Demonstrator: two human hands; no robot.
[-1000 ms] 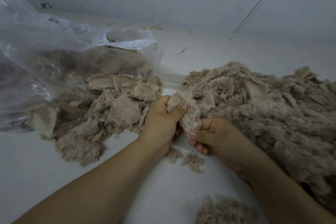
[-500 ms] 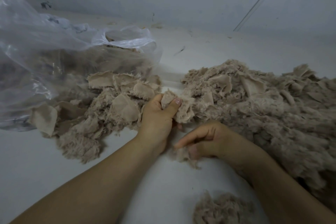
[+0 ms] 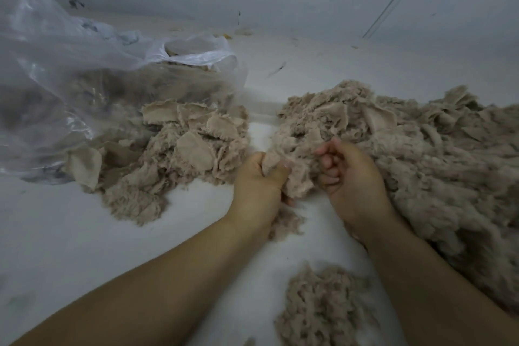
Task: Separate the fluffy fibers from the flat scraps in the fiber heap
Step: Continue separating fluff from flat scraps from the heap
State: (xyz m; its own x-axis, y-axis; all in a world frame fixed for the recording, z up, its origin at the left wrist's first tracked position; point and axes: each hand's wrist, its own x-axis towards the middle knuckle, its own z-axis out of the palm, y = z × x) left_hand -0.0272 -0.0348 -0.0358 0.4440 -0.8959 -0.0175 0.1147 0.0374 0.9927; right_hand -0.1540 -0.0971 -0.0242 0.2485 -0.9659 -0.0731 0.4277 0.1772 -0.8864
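At the white surface's centre, the left hand grips a flat scrap beside the curled right hand, with the fiber heap at three o'clock, a scrap pile and plastic bag at ten.

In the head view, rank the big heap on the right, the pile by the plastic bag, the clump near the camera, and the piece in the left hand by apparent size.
1. Big heap on the right
2. Pile by the plastic bag
3. Clump near the camera, though nearness enlarges it
4. Piece gripped by the left hand
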